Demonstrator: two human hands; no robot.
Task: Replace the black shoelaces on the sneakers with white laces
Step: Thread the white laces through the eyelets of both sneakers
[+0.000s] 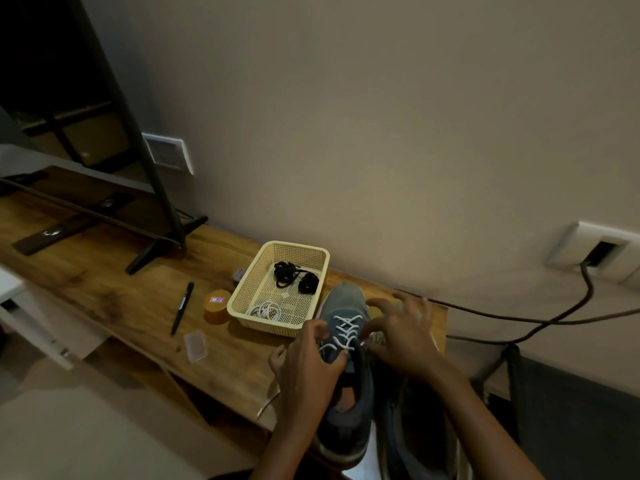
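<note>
A grey-blue sneaker point(346, 306) lies on the wooden table with its toe toward the wall and a white lace point(346, 329) crossed through its eyelets. My left hand point(311, 358) pinches the lace at the sneaker's left side. Over the sneaker's right side my right hand point(401, 330) hovers, blurred, and its grip cannot be made out. A second sneaker point(419, 441) lies to the right, partly under my right arm. The cream mesh basket point(242, 289) holds two black lace bundles point(294, 277) and a coiled white lace point(266, 311).
On the table point(121, 299) lie a black pen point(183, 306), an orange round tin point(216, 304) and a small clear plastic case point(195, 344). A TV stand foot point(156, 247) stands at the left. A dark cable point(554, 317) runs from a wall socket on the right.
</note>
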